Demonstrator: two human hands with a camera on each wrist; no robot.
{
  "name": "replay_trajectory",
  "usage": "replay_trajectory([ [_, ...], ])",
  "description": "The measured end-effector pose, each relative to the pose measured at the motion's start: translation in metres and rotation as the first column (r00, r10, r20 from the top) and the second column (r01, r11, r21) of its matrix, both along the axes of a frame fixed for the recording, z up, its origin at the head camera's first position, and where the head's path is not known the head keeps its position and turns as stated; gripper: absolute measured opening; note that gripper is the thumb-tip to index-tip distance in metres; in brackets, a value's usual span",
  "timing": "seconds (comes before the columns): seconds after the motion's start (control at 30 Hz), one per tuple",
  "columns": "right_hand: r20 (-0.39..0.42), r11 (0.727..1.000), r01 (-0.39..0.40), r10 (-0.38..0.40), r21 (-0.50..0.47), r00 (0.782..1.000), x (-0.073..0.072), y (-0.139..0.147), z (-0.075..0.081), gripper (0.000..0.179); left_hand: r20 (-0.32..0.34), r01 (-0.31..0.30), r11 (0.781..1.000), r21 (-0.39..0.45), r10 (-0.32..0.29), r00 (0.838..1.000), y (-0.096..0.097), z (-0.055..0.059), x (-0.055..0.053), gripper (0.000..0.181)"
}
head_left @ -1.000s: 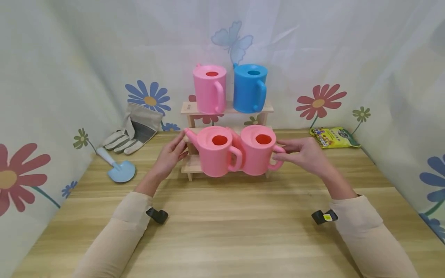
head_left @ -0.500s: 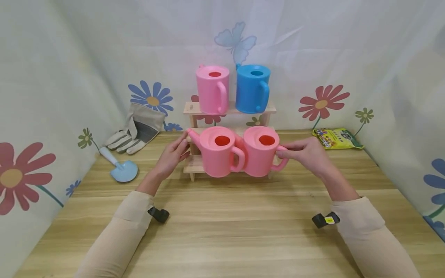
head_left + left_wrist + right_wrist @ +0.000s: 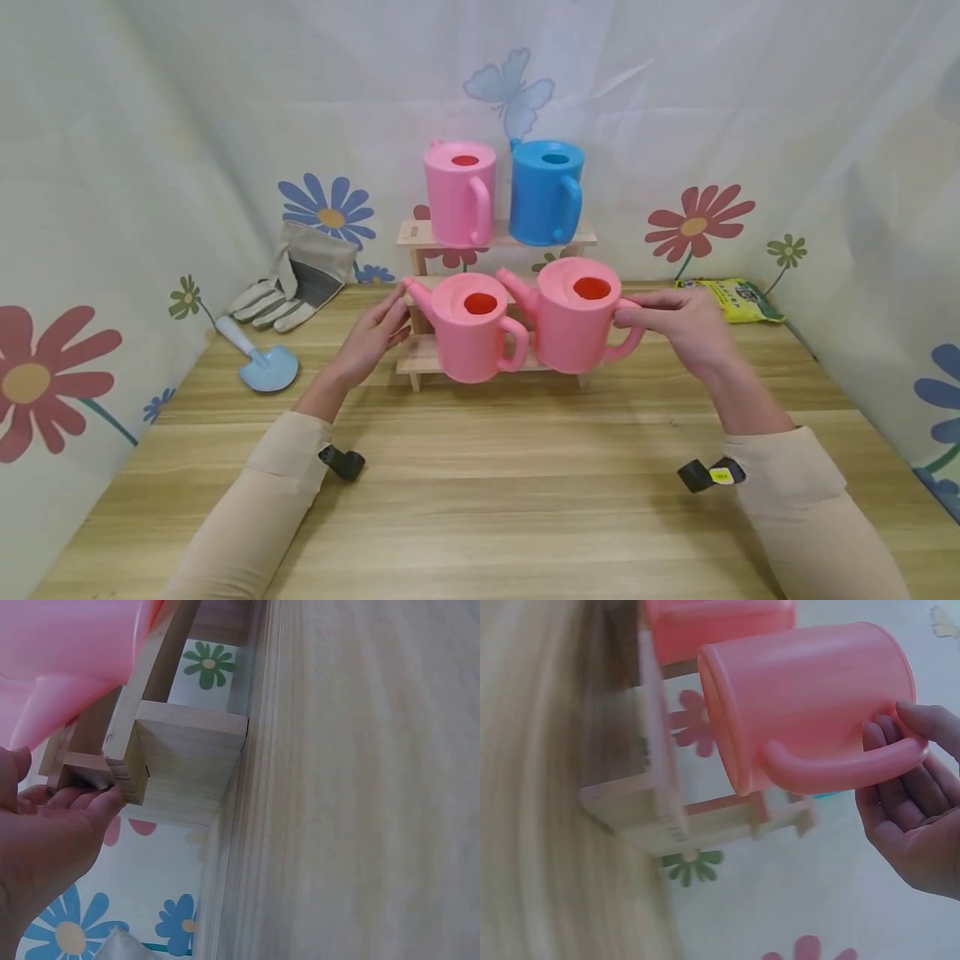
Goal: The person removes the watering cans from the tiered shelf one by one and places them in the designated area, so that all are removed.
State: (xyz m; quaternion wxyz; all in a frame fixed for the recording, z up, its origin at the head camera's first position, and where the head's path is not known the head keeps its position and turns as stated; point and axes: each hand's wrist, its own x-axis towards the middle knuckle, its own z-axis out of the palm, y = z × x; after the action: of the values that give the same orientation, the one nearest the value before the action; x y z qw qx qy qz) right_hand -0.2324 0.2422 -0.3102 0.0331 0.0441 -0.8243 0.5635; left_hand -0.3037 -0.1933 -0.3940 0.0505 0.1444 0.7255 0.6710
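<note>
Gripping the handle of a pink watering can point(image 3: 576, 325) with the right hand point(image 3: 678, 325), with thumb over the handle's upper end and fingers behind it. Lying toward 9 o'clock from that grip with its body, slightly tilted, and pointing to about 10 o'clock with its spout. Visibly apart from the wooden stand point(image 3: 415, 237) in the right wrist view. Just beside it at 9 o'clock, a second pink can point(image 3: 467, 346), roughly upright, with handle toward 4 o'clock and spout toward 10. Hard to tell whether touching. At that second spout's tip, the left hand point(image 3: 367, 337), with bent fingers also by the stand's end; impossible to tell whether pinching or merely touching. Toward 12 o'clock, on the top tier, a paler pink can point(image 3: 453, 204) and a blue can point(image 3: 542, 200), side by side.
</note>
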Motion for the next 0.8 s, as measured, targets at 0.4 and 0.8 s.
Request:
replay_trajectory([
  [0.4,-0.397,0.820,-0.270,0.058,-0.504,0.916,0.031,0.050,0.049,0.021,0.006,-0.007,1.000,-0.015,0.007,1.000,0.001,0.002,0.000,0.064],
  [0.8,-0.066,0.773,0.235,-0.335,-0.589,0.940,0.005,0.072,0.037,0.042,0.022,-0.005,0.999,0.054,0.004,1.000,0.000,-0.003,-0.004,0.051],
])
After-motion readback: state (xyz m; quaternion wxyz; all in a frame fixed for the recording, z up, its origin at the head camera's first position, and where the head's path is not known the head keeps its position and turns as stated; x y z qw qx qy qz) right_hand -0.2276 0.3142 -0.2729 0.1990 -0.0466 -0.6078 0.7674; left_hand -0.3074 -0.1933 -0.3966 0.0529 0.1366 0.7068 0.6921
